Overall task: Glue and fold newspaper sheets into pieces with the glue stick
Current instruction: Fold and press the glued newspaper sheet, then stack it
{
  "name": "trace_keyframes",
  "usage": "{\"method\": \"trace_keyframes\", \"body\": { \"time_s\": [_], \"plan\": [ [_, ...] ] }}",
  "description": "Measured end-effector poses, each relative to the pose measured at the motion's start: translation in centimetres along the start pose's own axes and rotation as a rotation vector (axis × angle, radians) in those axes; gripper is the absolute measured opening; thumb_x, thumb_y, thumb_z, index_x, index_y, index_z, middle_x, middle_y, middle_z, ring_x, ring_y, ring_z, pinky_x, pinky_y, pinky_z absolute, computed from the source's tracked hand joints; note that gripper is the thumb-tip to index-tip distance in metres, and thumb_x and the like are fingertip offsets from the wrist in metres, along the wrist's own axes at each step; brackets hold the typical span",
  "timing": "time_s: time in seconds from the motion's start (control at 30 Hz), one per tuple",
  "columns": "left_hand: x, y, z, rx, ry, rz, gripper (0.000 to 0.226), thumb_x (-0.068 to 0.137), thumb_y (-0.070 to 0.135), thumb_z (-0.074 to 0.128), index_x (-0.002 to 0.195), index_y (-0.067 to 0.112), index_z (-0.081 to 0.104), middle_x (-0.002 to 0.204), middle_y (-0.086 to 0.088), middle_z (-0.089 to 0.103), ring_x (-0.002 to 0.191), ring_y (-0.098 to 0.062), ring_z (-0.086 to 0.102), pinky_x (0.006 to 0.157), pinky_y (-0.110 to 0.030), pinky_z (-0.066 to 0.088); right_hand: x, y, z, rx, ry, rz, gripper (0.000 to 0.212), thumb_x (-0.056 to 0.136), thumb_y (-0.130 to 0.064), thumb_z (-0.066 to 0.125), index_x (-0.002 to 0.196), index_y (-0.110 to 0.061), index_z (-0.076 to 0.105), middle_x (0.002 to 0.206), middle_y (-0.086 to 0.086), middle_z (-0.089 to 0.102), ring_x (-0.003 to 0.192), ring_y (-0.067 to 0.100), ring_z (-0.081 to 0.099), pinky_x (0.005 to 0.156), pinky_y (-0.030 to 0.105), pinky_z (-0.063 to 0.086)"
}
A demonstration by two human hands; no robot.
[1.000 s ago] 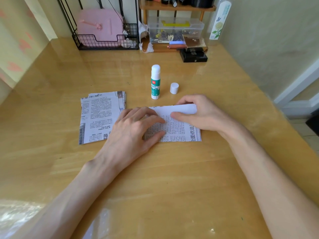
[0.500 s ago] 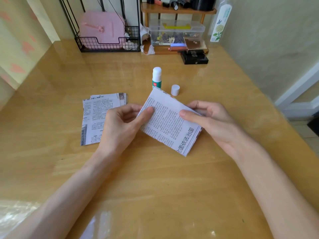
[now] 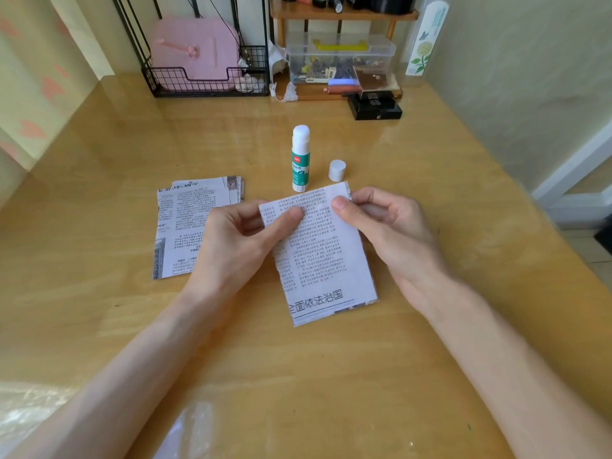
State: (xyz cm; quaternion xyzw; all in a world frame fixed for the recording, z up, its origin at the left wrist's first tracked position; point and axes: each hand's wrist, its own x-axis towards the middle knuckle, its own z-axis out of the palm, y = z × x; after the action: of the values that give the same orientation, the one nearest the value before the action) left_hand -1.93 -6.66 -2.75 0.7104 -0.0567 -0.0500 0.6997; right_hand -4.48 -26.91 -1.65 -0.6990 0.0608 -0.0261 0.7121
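A folded newspaper piece [image 3: 318, 260] is held upright-long above the wooden table, its printed headline at the near end. My left hand [image 3: 238, 240] pinches its far left corner with thumb on top. My right hand [image 3: 384, 223] pinches its far right corner. Behind it the uncapped glue stick [image 3: 300, 159] stands upright, green label, white tip. Its white cap [image 3: 337, 170] stands just to the right. A stack of newspaper sheets [image 3: 188, 226] lies flat on the table to the left, partly hidden by my left hand.
At the back edge stand a black wire basket [image 3: 205, 84] with a pink case, a small wooden shelf [image 3: 341, 14] over a clear plastic box [image 3: 337, 58], and a black box [image 3: 374, 107]. The wall runs along the right side.
The piece was pressed flat on the table, then lifted and turned. It now hangs lengthwise between both hands, headline toward me.
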Motion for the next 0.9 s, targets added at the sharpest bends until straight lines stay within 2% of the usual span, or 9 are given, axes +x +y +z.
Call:
{"method": "trace_keyframes", "body": {
  "time_s": [0.1,0.27,0.33,0.47,0.67,0.9],
  "plan": [
    [0.0,0.0,0.0,0.009,-0.015,0.001,0.007,0.089,0.018,0.079,0.09,0.011,0.079,0.093,0.0,0.081,0.086,-0.01,0.077,0.075,-0.02,0.058,-0.1,0.1,0.4,-0.006,-0.04,0.006,0.009,0.096,-0.017,0.076,0.097,-0.008,0.075,0.097,0.007,0.081,0.087,0.009,0.072,0.079,0.016,0.053],
    [-0.1,0.1,0.1,-0.003,-0.042,0.011,0.01,0.09,0.018,0.078,0.098,0.012,0.08,0.097,0.0,0.081,0.092,-0.013,0.078,0.078,-0.02,0.059,-0.2,0.2,0.5,0.004,0.002,-0.048,0.01,0.096,-0.015,0.076,0.093,-0.006,0.073,0.091,0.005,0.08,0.082,0.008,0.07,0.076,0.017,0.052],
    [-0.1,0.0,0.0,-0.046,-0.021,0.02,0.013,0.092,0.018,0.075,0.099,0.007,0.079,0.098,-0.003,0.081,0.093,-0.014,0.078,0.078,-0.02,0.058,-0.2,0.2,0.5,0.007,0.013,-0.053,0.009,0.096,-0.014,0.076,0.093,-0.007,0.073,0.09,0.003,0.08,0.082,0.007,0.07,0.077,0.015,0.051],
    [0.0,-0.1,-0.2,-0.023,0.011,0.052,0.023,0.093,0.018,0.075,0.091,-0.005,0.075,0.088,-0.004,0.08,0.081,-0.01,0.074,0.071,-0.02,0.056,-0.1,0.2,0.8,-0.002,-0.025,-0.013,0.006,0.094,-0.018,0.078,0.094,-0.012,0.076,0.09,-0.001,0.079,0.084,0.006,0.069,0.076,0.015,0.05],
    [-0.3,0.0,0.1,-0.015,-0.06,0.056,0.011,0.092,0.017,0.076,0.087,0.008,0.079,0.088,-0.001,0.081,0.08,-0.008,0.076,0.07,-0.016,0.054,-0.1,0.7,1.1,-0.04,-0.025,-0.035,0.004,0.091,-0.017,0.081,0.091,-0.013,0.08,0.084,0.001,0.077,0.078,0.008,0.068,0.072,0.018,0.052],
    [0.0,-0.3,0.0,-0.035,0.025,0.078,0.014,0.092,0.015,0.077,0.085,0.004,0.077,0.081,0.001,0.078,0.073,-0.004,0.07,0.068,-0.015,0.051,-0.2,0.6,0.9,-0.017,-0.021,-0.013,0.01,0.09,-0.019,0.083,0.094,-0.011,0.08,0.083,-0.001,0.076,0.078,0.008,0.067,0.07,0.016,0.05]
  ]
}}
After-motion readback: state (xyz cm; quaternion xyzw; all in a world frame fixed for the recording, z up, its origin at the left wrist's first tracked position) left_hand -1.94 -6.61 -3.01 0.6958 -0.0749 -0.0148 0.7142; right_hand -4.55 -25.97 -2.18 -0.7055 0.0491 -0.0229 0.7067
